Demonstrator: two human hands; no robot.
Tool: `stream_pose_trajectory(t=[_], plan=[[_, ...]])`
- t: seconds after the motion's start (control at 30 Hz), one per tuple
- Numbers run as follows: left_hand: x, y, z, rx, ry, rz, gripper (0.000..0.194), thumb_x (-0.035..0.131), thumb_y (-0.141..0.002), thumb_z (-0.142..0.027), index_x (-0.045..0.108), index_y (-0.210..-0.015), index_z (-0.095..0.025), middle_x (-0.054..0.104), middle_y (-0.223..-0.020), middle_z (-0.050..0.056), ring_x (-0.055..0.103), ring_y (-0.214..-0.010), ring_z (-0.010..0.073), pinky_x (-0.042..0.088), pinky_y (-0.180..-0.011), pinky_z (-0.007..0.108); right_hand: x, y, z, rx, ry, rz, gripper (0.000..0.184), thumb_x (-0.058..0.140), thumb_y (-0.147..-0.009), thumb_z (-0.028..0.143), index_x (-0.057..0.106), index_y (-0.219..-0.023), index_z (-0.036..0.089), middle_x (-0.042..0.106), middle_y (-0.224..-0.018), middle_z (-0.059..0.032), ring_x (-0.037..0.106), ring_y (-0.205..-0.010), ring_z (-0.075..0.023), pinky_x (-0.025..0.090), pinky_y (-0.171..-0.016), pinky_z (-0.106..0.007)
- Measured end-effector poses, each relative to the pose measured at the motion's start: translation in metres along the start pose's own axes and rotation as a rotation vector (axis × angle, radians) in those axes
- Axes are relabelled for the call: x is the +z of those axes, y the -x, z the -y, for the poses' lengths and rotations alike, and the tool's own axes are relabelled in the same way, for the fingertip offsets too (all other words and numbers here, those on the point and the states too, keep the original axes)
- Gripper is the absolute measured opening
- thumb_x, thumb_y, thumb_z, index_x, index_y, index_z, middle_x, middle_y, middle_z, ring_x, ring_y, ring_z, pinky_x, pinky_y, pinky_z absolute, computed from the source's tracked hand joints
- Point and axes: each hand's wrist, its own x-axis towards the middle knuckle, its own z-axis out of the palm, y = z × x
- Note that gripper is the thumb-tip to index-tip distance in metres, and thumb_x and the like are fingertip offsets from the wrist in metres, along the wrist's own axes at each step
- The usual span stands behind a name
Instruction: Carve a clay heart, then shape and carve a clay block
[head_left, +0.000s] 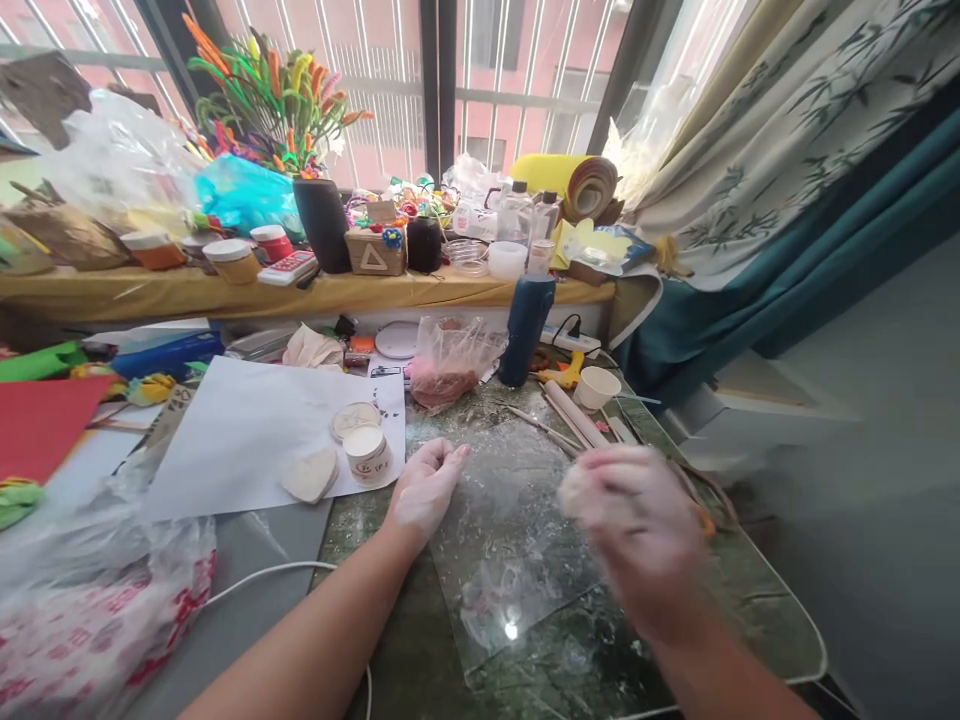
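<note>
Lump point(576, 490), pale, in the right hand point(641, 520), near the right side of the clear sheet point(517, 540). Right fingers apparently curled and pinching the lump. Left hand point(427, 485) at the sheet's upper left, fingers curled in and pressed together, thumb laid along them; both hands whitened.

Stage, as judged: handling under way, with white residue over the sheet but no formed piece on it. Shaping of the lump perhaps still to finish; final form impossible to tell. Farther left, on paper point(240, 430): tub point(367, 458), disc point(352, 417) and flat piece point(311, 474), finished or merely set by, not determinable. Beyond the sheet: bag point(450, 370) with brownish contents, roller point(574, 412), cup point(598, 386) and blue cylinder point(527, 330).

Hidden or unclear: outline of the lump, lost in blur and behind fingers; exact fingertip contact on the right; inside of the left hand, hence contents unknown; contents of the tub; thin sticks beside the roller, partly covered by the right hand.
</note>
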Motion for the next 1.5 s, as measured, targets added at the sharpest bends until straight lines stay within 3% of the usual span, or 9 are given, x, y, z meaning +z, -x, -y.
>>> stream_pose_trajectory(t=[0.17, 0.3, 0.4, 0.57, 0.8, 1.0, 1.13, 1.3, 1.5], plan=[[-0.001, -0.003, -0.004, 0.014, -0.173, 0.072, 0.043, 0.052, -0.095, -0.054, 0.050, -0.068, -0.021, 0.053, -0.062, -0.005, 0.045, -0.058, 0.0133, 0.035, -0.059, 0.024, 0.044, 0.036, -0.016, 0.038, 0.165, 0.481, 0.052, 0.067, -0.091, 0.030, 0.060, -0.143, 0.024, 0.069, -0.134, -0.0118, 0.061, -0.127, -0.0319, 0.053, -0.108, -0.055], [0.006, 0.013, -0.021, 0.093, -0.365, 0.118, 0.027, 0.052, -0.096, -0.035, 0.062, -0.076, -0.020, 0.064, -0.075, 0.002, 0.058, -0.076, 0.0201, 0.044, -0.075, 0.030, 0.035, 0.035, -0.025, 0.181, 0.083, 0.586, 0.048, 0.059, -0.098, 0.043, 0.062, -0.142, 0.024, 0.066, -0.142, -0.0101, 0.056, -0.136, -0.0314, 0.046, -0.115, -0.055], [0.017, 0.044, -0.037, 0.481, -1.023, 0.506, 0.016, 0.058, -0.091, -0.023, 0.070, -0.099, -0.016, 0.071, -0.096, 0.010, 0.064, -0.092, 0.0258, 0.049, -0.085, 0.037, 0.025, 0.025, -0.023, 0.324, 0.077, 0.584, 0.043, 0.044, -0.104, 0.045, 0.067, -0.136, 0.025, 0.067, -0.140, -0.0100, 0.062, -0.131, -0.0293, 0.050, -0.111, -0.052], [0.025, 0.094, -0.038, 0.621, -1.374, 0.733, 0.046, 0.064, -0.094, -0.036, 0.067, -0.127, -0.004, 0.071, -0.114, 0.020, 0.066, -0.099, 0.0292, 0.053, -0.084, 0.038, 0.037, 0.029, -0.014, 0.261, 0.383, 0.556, 0.048, 0.058, -0.096, 0.044, 0.062, -0.137, 0.019, 0.067, -0.135, -0.0154, 0.063, -0.124, -0.0353, 0.053, -0.103, -0.056], [0.008, 0.108, -0.001, 0.816, -1.304, 0.740, 0.050, 0.059, -0.098, -0.049, 0.074, -0.125, -0.009, 0.060, -0.142, 0.027, 0.057, -0.130, 0.0430, 0.051, -0.095, 0.049, 0.053, 0.034, -0.023, -0.080, 0.474, 0.560, 0.015, 0.058, -0.090, 0.019, 0.069, -0.081, 0.025, 0.072, -0.091, -0.0064, 0.067, -0.095, -0.0267, 0.055, -0.091, -0.046], [0.002, 0.099, 0.002, 0.860, -1.231, 0.756, 0.038, 0.054, -0.101, -0.041, 0.081, -0.113, -0.017, 0.065, -0.140, 0.021, 0.060, -0.128, 0.0389, 0.049, -0.095, 0.046, 0.075, -0.006, -0.063, 0.054, 0.558, 0.391, 0.010, 0.062, -0.086, 0.025, 0.067, -0.094, 0.022, 0.070, -0.097, -0.0095, 0.065, -0.100, -0.0307, 0.054, -0.094, -0.051], [0.002, 0.095, 0.001, 0.848, -1.202, 0.754, 0.039, 0.054, -0.100, -0.039, 0.080, -0.115, -0.014, 0.065, -0.140, 0.022, 0.061, -0.127, 0.0370, 0.048, -0.096, 0.045, 0.094, -0.008, -0.050, 0.074, 0.493, 0.425, 0.009, 0.062, -0.085, 0.023, 0.067, -0.093, 0.022, 0.069, -0.099, -0.0096, 0.064, -0.102, -0.0300, 0.052, -0.099, -0.051], [0.001, 0.095, 0.006, 0.862, -1.205, 0.742, 0.042, 0.051, -0.101, -0.041, 0.079, -0.117, -0.013, 0.064, -0.141, 0.022, 0.060, -0.129, 0.0371, 0.048, -0.100, 0.045, 0.068, 0.022, -0.029, -0.001, 0.346, 0.574, 0.013, 0.065, -0.085, 0.021, 0.067, -0.098, 0.023, 0.069, -0.104, -0.0078, 0.064, -0.103, -0.0259, 0.053, -0.097, -0.045], [0.004, 0.099, 0.016, 0.814, -1.174, 0.758, 0.042, 0.061, -0.097, -0.044, 0.079, -0.117, -0.013, 0.060, -0.144, 0.024, 0.055, -0.133, 0.0397, 0.049, -0.101, 0.048, 0.072, 0.004, -0.046, 0.135, 0.482, 0.443, 0.010, 0.063, -0.085, 0.023, 0.066, -0.095, 0.021, 0.068, -0.100, -0.0100, 0.063, -0.102, -0.0299, 0.051, -0.099, -0.053]])
